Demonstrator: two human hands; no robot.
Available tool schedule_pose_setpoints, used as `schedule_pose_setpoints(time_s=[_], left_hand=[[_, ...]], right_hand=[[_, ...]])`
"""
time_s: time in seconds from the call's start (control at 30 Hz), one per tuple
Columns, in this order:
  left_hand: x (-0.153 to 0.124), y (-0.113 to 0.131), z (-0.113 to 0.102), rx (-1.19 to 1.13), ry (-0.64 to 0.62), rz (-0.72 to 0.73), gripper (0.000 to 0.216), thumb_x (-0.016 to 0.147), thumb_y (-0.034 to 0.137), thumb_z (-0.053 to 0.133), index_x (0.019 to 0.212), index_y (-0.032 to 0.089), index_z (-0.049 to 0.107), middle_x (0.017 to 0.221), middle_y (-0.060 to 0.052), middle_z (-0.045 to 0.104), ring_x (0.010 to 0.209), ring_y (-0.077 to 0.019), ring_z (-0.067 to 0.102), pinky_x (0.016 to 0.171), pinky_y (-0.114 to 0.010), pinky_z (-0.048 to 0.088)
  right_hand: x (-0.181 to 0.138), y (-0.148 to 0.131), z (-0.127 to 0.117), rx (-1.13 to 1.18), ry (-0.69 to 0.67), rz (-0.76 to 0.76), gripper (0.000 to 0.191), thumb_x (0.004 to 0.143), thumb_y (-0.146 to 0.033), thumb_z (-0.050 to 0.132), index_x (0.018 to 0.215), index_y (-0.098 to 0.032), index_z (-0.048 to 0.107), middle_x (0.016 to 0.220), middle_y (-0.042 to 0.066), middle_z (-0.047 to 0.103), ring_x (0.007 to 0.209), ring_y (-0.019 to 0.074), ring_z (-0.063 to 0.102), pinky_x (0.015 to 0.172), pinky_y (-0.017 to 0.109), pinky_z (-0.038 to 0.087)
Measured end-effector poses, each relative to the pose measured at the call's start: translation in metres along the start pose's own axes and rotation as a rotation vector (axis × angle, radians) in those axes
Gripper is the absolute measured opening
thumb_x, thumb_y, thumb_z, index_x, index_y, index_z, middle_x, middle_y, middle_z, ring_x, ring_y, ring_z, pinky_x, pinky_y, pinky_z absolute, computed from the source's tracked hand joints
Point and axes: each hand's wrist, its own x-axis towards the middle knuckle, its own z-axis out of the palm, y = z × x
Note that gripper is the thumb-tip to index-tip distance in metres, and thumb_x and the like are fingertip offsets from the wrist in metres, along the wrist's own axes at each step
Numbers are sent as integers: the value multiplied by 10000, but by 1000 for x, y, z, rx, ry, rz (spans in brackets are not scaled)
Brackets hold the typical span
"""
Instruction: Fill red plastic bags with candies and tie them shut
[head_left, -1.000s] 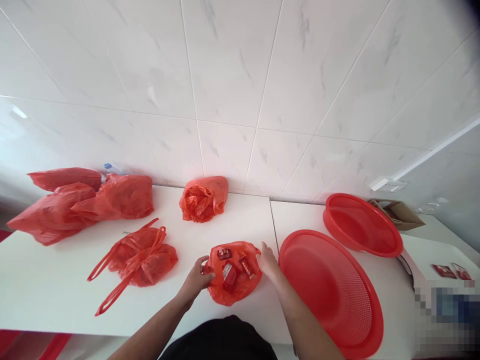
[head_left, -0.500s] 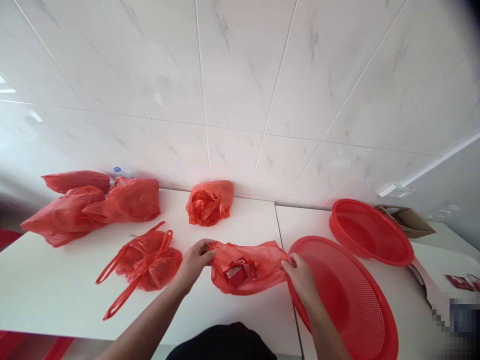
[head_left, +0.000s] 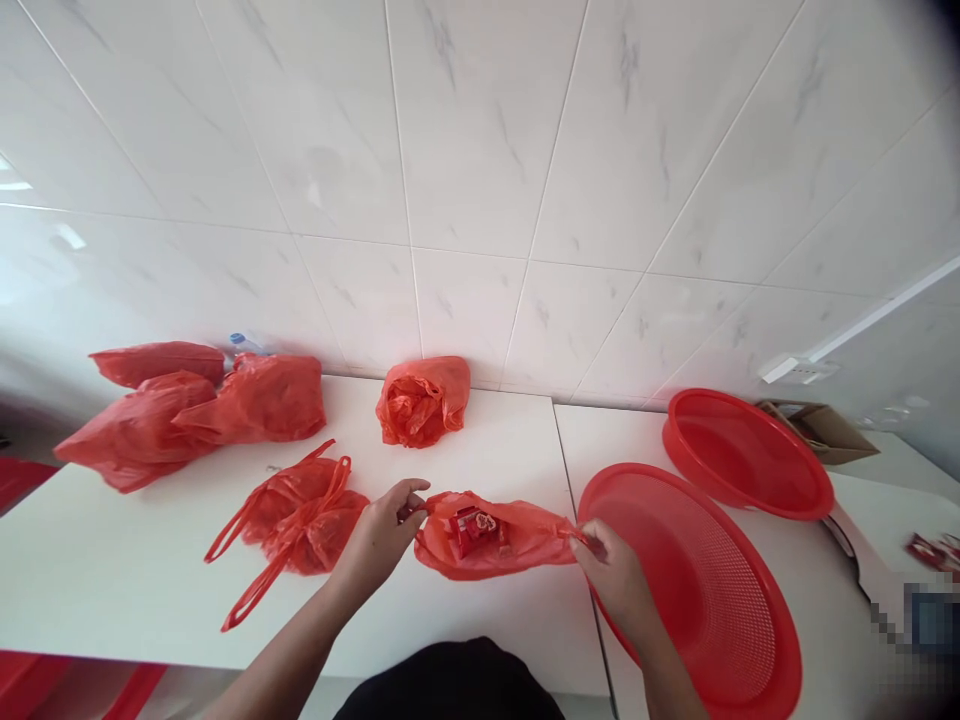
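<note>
A red plastic bag (head_left: 532,545) is stretched sideways in front of me, low over the white table. Small red packets (head_left: 474,530) show in its mouth. My left hand (head_left: 386,530) pinches the bag's left corner with thumb and fingers, the index finger partly lifted. At the right end, my right hand (head_left: 613,570) is closed on the gathered plastic. To the left of my left hand lies a filled red bag (head_left: 307,520) with its loop handles loose. A large red perforated basket (head_left: 675,560) sits just beyond my right hand.
Several full red bags (head_left: 255,400) lie at the back left, with a blue-capped bottle (head_left: 244,343) behind them. Another crumpled red bag (head_left: 424,400) rests against the wall. At right are a second red basin (head_left: 750,455) and an open cardboard box (head_left: 825,430).
The bag's mouth has narrowed, and its near edge has risen slightly. The packets inside have shifted and show a different face. My right hand has turned and gathers more plastic.
</note>
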Motion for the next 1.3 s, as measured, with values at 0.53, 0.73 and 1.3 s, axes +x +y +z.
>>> schedule_pose_setpoints(time_s=[0.53,0.73,1.3], left_hand=[[-18,51,-3,-83,-202,160,385,764,142,537,1126,252,607,831,4,611,760,-147,570,738,-283,475],[-21,49,31,-422,-339,59,314,715,127,578,1015,202,630,796,-4,591,697,-126,558,646,-264,472],[-10,-7,64,88,-230,233,160,759,95,532,674,213,599,797,-14,605,784,-169,569,750,-291,448]], right_hand=[[-13,-36,45,825,-202,112,364,885,-570,449,987,-246,579,497,-88,317,442,76,224,443,232,216],[-24,-55,88,448,-588,-64,310,821,-488,584,864,-186,642,594,-50,418,554,92,337,534,248,261],[-5,-37,90,622,-525,72,519,901,-566,366,1165,-195,615,566,-27,549,470,107,409,503,254,341]])
